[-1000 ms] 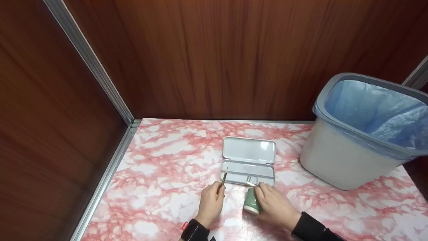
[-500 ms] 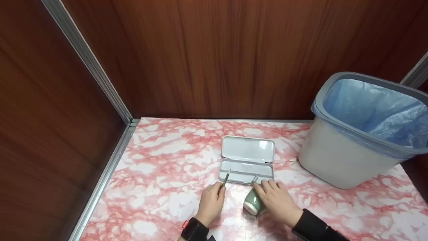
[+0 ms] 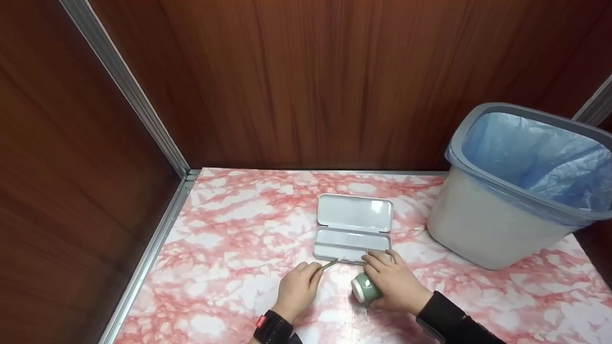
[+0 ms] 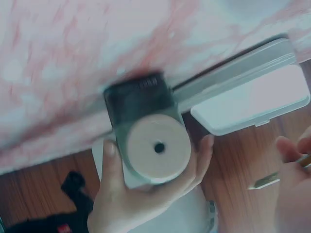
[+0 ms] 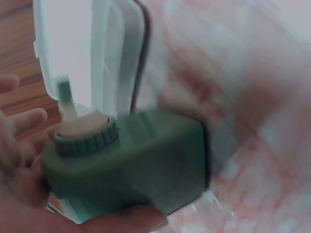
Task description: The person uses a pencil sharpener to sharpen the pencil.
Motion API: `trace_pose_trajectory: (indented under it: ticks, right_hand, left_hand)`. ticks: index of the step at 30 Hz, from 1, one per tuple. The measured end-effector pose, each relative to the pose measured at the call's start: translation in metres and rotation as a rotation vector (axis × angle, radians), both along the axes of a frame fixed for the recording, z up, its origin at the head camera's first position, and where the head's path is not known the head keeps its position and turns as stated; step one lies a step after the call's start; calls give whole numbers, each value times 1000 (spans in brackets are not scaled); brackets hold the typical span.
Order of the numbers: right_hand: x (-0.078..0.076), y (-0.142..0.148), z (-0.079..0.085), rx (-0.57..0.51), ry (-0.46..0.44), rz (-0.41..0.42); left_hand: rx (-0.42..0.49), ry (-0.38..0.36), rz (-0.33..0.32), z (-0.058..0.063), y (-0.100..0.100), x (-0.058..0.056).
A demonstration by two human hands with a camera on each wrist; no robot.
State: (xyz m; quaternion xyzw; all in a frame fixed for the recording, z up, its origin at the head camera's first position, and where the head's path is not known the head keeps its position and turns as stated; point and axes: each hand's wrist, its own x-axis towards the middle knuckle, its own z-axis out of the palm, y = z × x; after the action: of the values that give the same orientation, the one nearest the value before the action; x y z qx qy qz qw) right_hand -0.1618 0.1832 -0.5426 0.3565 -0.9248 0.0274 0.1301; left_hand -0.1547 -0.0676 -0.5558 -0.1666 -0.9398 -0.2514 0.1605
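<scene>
My left hand [image 3: 299,289] pinches a thin green pencil [image 3: 330,264] by its rear part, its sharpened tip aimed right, close to the front edge of the pencil case. A green hand-crank pencil sharpener [image 3: 369,287] is in my right hand [image 3: 397,284], which grips its body. The sharpener's round pale face [image 4: 158,170] with a dark hole in its centre shows in the left wrist view. On its opposite end, the right wrist view has the crank with its green knob [image 5: 64,90]. Pencil and sharpener are apart. The light-grey pencil case [image 3: 334,252] lies open just beyond both hands.
A large bin [image 3: 478,229] with a blue liner stands on the right of the table. The tabletop [image 3: 229,267] has a red-and-white marbled covering. Dark wooden panels [image 3: 306,86] close off the back and left, with a metal rail [image 3: 138,100] at their corner.
My right hand has turned the sharpener so its pale face swings from facing down toward the left. The pencil has tipped from pointing away to pointing right. The case stays put.
</scene>
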Motion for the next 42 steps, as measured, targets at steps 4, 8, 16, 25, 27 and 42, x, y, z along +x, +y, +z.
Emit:
trace_pose_trajectory:
  ticks: [4, 8, 16, 25, 27, 42]
  right_hand:
    - [8, 2, -1, -19, -47, -115]
    - [16, 0, 1, -24, -81, -210]
    - [22, -5, 2, -29, -94, -298]
    - [22, -4, 0, -52, -68, -283]
    - [22, -5, 0, -65, -68, -275]
    - [23, -7, 2, -48, -63, -256]
  left_hand:
    - [-95, 12, -63, -3, 0, 0]
    - [-120, 48, -130, -6, 2, 1]
    - [-144, 105, -177, -11, 8, 1]
    - [-138, 121, -222, -18, 25, 1]
    - [-134, 128, -226, -19, 29, 1]
    - [-115, 149, -234, -25, 59, 2]
